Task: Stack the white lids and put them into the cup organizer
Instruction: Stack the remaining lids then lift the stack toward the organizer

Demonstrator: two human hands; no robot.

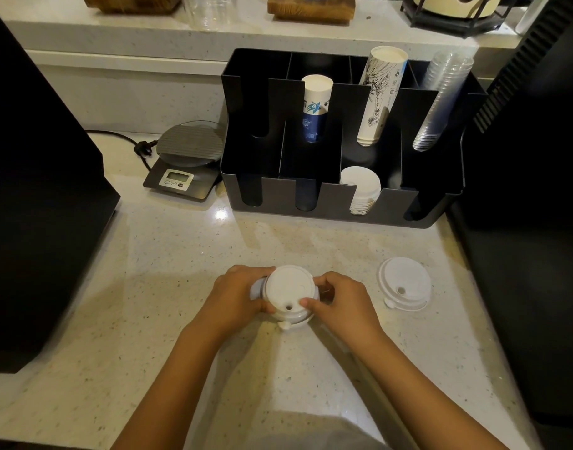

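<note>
A stack of white lids (288,293) stands on the counter in front of me, with a drink hole in the top lid. My left hand (238,295) grips its left side and my right hand (342,302) pinches its right side. One more white lid (405,282) lies flat on the counter to the right, apart from both hands. The black cup organizer (343,203) stands behind, with a stack of white lids (361,188) in its third front slot.
The organizer also holds paper cups (316,105) (379,92) and clear plastic cups (441,99). A digital scale (187,157) with a cord sits left of it. Dark machines (35,190) (532,206) flank the counter on both sides.
</note>
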